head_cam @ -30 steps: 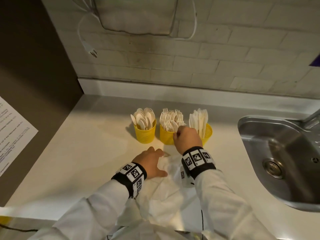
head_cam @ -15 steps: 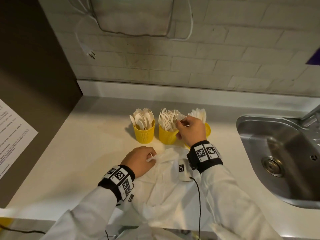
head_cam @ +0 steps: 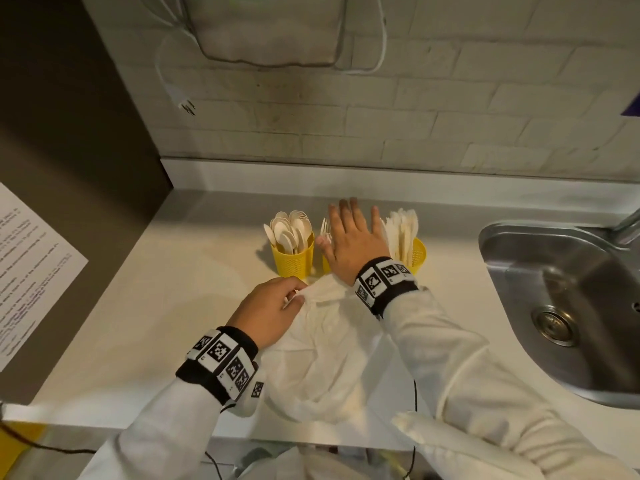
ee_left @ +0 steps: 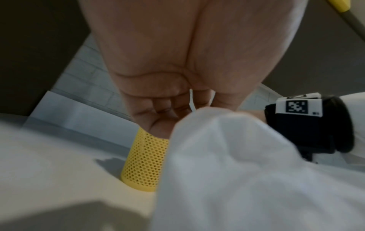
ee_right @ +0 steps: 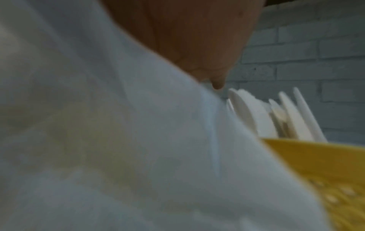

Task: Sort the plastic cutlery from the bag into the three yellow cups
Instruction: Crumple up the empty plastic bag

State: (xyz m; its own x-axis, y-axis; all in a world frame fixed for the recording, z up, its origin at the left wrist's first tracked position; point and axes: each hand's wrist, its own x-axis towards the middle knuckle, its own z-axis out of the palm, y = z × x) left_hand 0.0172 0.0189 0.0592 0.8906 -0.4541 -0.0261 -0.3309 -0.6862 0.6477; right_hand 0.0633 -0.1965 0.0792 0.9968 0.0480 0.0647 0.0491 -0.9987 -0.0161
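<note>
Three yellow mesh cups stand in a row at the back of the counter. The left cup (head_cam: 293, 263) holds white spoons (head_cam: 289, 228). The right cup (head_cam: 418, 253) holds white knives (head_cam: 403, 230). My right hand (head_cam: 349, 232) lies flat with its fingers spread over the middle cup, hiding it; only a few fork tips (head_cam: 325, 227) show. The white plastic bag (head_cam: 329, 344) lies crumpled in front of the cups. My left hand (head_cam: 275, 306) grips the bag's top edge with curled fingers. The left wrist view shows those curled fingers (ee_left: 168, 106), the bag (ee_left: 237, 171) and the left cup (ee_left: 144, 164).
A steel sink (head_cam: 561, 282) with a drain (head_cam: 556, 325) fills the right, with a tap (head_cam: 627, 226) at its back. A printed sheet (head_cam: 31, 271) hangs on the dark panel at left. A loose plug (head_cam: 187, 107) dangles on the brick wall.
My right hand has let go of the fork it pinched at the middle cup and now lies flat with spread fingers over that cup. My left hand still grips the bag.
</note>
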